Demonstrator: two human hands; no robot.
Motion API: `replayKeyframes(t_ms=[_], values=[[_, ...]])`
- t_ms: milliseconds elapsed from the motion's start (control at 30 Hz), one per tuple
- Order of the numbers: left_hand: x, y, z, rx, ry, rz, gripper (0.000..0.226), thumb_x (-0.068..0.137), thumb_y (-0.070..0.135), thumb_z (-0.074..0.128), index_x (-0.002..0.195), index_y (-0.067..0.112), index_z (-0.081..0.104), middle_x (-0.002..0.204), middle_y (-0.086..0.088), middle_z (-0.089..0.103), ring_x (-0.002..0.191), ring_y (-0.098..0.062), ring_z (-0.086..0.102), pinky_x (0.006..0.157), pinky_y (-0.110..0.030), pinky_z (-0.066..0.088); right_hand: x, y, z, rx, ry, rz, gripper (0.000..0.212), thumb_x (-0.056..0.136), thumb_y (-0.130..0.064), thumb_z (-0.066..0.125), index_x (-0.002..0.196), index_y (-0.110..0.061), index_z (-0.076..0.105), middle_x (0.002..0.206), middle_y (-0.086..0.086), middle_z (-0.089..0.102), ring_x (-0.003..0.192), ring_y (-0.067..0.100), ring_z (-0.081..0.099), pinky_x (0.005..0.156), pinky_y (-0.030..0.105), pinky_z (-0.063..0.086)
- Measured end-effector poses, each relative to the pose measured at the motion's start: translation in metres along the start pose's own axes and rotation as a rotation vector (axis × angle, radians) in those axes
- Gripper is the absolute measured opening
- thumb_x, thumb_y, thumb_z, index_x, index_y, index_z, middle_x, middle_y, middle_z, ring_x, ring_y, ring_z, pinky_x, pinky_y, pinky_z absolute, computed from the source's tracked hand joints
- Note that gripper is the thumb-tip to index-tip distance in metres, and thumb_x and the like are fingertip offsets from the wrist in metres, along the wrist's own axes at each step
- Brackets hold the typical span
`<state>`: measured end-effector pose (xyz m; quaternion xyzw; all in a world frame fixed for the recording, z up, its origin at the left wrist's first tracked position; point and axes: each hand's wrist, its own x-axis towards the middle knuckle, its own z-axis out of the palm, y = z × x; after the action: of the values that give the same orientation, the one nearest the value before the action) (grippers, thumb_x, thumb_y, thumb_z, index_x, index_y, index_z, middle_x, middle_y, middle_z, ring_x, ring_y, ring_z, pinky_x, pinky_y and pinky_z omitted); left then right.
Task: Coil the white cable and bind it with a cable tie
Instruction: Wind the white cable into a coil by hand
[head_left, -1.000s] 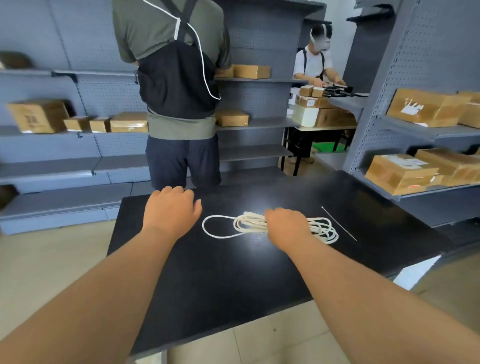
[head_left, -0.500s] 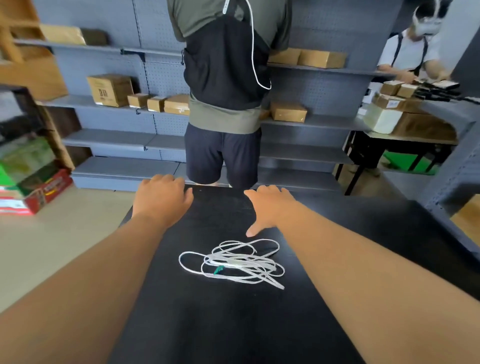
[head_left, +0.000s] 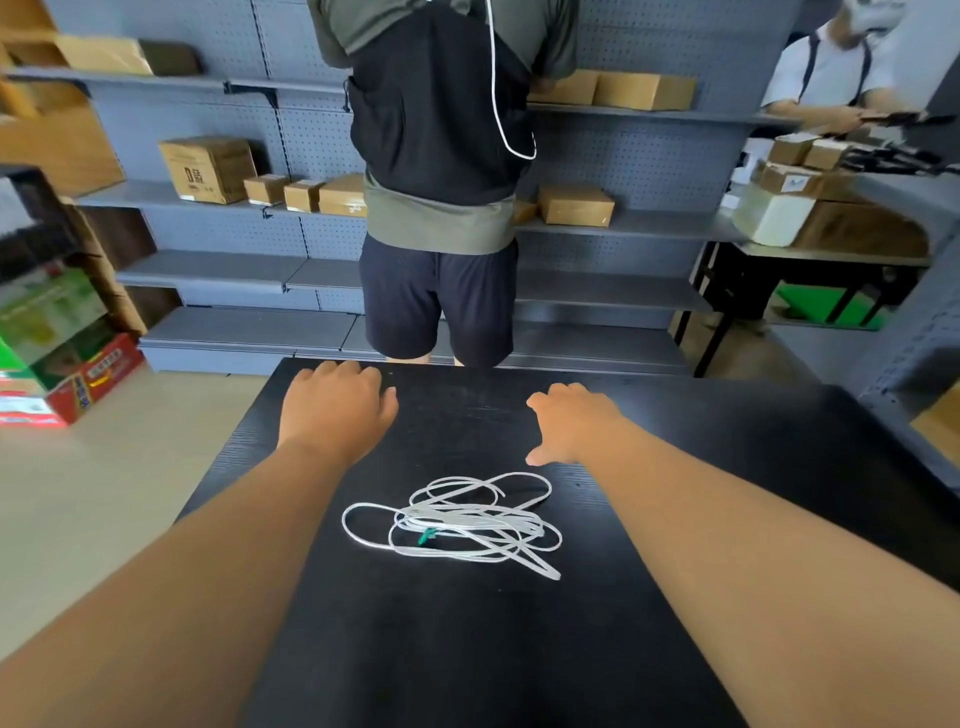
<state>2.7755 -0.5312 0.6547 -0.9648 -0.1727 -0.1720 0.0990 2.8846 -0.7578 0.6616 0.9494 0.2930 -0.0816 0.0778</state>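
A white cable (head_left: 462, 525) lies in a loose, untidy coil on the black table (head_left: 727, 467), between my forearms. A small green tie (head_left: 427, 536) shows at the left part of the bundle. My left hand (head_left: 335, 402) rests flat on the table near its far edge, fingers straight, holding nothing. My right hand (head_left: 569, 421) lies palm down beyond the coil, fingers spread, thumb pointing back toward the cable without touching it.
A person in dark shorts (head_left: 439, 291) stands right behind the table's far edge, facing grey shelves (head_left: 218, 270) with cardboard boxes (head_left: 208, 169). A second person (head_left: 831, 73) works at a desk at the back right. Colourful cartons (head_left: 57, 358) sit on the floor at left.
A second ago my right hand gripped a neater coil beside a thin loose tie. Now both hands rest beyond a looser coil with a green tie, and the view has swung left.
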Motion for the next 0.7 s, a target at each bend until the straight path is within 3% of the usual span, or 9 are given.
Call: replayKeyframes(t_ms=[233,533,700], values=[[-0.007,-0.009,0.012,-0.039,-0.034,0.044,0.035,0.09,0.039,0.04,0.083,0.013,0.062,0.085,-0.007,0.065,0.086,-0.028,0.057,0.076,-0.038,0.041,-0.009,-0.021,0.013,0.043,0.039,0.017,0.046,0.087,-0.039,0.055,0.128,-0.018,0.048,0.122,0.006,0.052,0.117,0.026,0.045,0.09,0.04,0.042],[-0.034,-0.026,0.043,-0.047,-0.116,0.084,0.035,0.091,0.039,0.037,0.083,0.016,0.062,0.084,-0.003,0.065,0.082,-0.024,0.058,0.074,-0.036,0.042,-0.016,-0.087,0.063,0.021,0.064,-0.126,0.021,0.091,-0.02,0.05,0.107,-0.013,0.062,0.108,0.007,0.061,0.104,0.027,0.055,0.078,0.038,0.047],[-0.052,-0.036,0.065,-0.047,-0.155,0.095,0.035,0.091,0.04,0.036,0.083,0.016,0.062,0.084,-0.002,0.064,0.083,-0.023,0.058,0.075,-0.036,0.042,-0.012,-0.117,0.101,-0.069,0.083,-0.149,0.019,0.09,-0.02,0.053,0.105,-0.013,0.063,0.106,0.006,0.065,0.102,0.027,0.057,0.079,0.036,0.046]])
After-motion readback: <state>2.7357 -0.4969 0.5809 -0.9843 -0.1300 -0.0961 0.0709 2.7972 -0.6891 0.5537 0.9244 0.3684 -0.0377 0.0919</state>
